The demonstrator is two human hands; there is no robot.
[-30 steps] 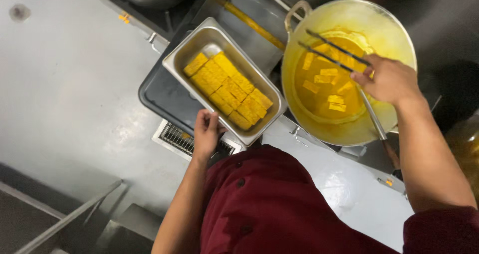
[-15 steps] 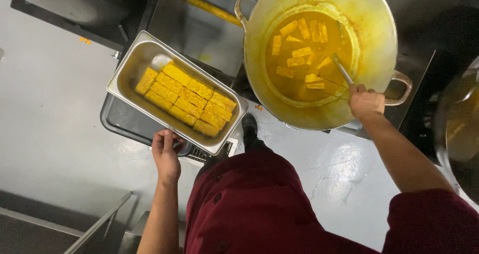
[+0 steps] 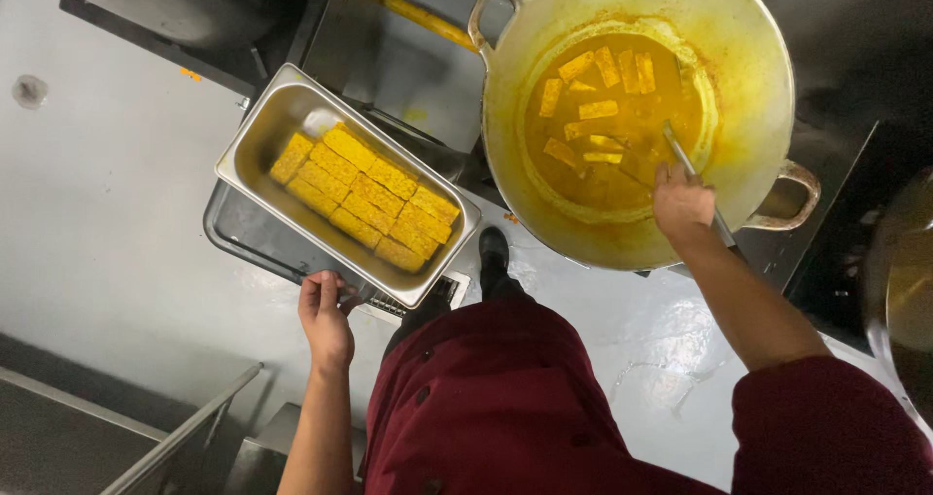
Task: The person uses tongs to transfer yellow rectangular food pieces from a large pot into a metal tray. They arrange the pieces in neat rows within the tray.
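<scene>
The left hand (image 3: 326,318) grips the dark tray (image 3: 255,242) under the steel pan (image 3: 255,143), while the right hand (image 3: 683,202) is closed around the tongs (image 3: 680,150) in the wok (image 3: 739,58).

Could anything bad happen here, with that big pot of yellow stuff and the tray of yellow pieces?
Maybe. The right hand holds a metal utensil in the big wok of oily yellow liquid; if it is hot, splashes could burn. The left hand holds only one edge of the steel tray of yellow pieces, so it might tip. The shiny floor looks wet, perhaps slippery.
</scene>
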